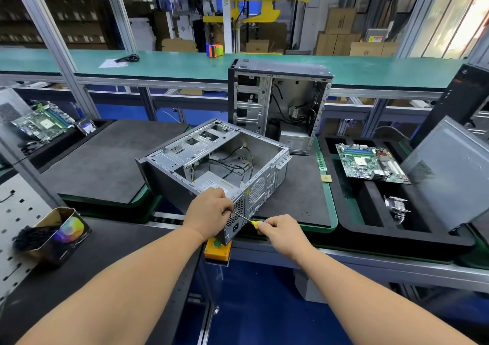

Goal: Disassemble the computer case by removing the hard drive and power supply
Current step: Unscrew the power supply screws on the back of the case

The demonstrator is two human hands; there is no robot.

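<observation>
An open grey metal computer case (217, 159) is laid on its side on a dark foam mat (105, 164). Its near rear corner, where the grey boxed power supply (211, 184) is seated, is gripped from above by the left hand (209, 209). A yellow-handled screwdriver (247, 221) is pinched in the right hand (280, 232), its thin metal shaft set against the perforated rear panel. A second, upright grey case (277, 106) is stood just behind. A green motherboard (370, 163) is laid in a black foam tray (397, 233) at the right.
</observation>
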